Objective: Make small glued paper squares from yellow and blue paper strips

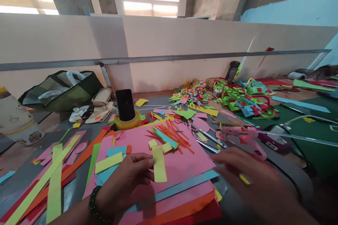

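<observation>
My left hand (132, 175), with a dark bead bracelet at the wrist, pinches a pale yellow paper strip (160, 168) between thumb and fingers. The strip is held over a stack of pink sheets (185, 168). Smaller yellow pieces (167, 147) lie by the strip's upper end. Motion blurs my right hand (248, 175) at the right edge of the stack, so its fingers cannot be made out. Close to it are a pink glue gun (248, 137) with a red light and a pair of scissors (208, 135). A yellow stick-like thing (244, 179) shows beside that hand.
Thin orange strips (176, 133) lie on the pink stack. A phone (125, 104) stands in a yellow tape roll (129, 121). Long paper strips (55, 182) cover the left side. Behind are paper scraps (192, 93), green paper baskets (245, 100) and a bag (63, 95).
</observation>
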Available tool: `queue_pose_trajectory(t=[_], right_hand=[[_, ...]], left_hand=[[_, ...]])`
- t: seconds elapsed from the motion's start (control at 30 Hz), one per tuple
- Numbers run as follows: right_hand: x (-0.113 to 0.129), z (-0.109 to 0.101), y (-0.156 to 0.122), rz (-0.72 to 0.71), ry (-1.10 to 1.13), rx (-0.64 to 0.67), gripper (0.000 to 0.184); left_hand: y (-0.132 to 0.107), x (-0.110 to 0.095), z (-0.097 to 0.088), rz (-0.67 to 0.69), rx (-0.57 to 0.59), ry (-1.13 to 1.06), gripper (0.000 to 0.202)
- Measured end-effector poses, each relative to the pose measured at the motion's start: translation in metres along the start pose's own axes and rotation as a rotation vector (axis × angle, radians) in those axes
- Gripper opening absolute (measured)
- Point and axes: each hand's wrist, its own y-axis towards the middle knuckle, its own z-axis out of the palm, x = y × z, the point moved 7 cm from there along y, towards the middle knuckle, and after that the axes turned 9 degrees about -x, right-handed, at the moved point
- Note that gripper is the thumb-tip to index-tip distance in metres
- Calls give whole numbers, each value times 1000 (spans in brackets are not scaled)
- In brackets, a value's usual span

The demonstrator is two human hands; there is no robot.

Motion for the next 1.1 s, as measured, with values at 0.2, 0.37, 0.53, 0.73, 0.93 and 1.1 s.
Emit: queue_pose_trajectory(t=[0.2, 0.37, 0.53, 0.73, 0.93, 1.1], right_hand=[[91, 79, 15, -440, 240, 144, 20], [82, 85, 25, -277, 542, 195, 12], [64, 101, 27, 63, 763, 322, 13], [39, 124, 21, 469, 815, 394, 30], [33, 125, 23, 516, 796, 385, 26], [33, 126, 23, 519, 770, 390, 22]], left_hand=[[-8, 8, 2, -16, 48, -9, 18], [-10, 4, 1, 13, 33, 71, 21], [-9, -1, 0, 96, 10, 180, 25], [-16, -6, 0, 224, -31, 321, 25], [-19, -5, 2, 227, -56, 398, 27], [-20, -7, 4, 223, -60, 408, 29]])
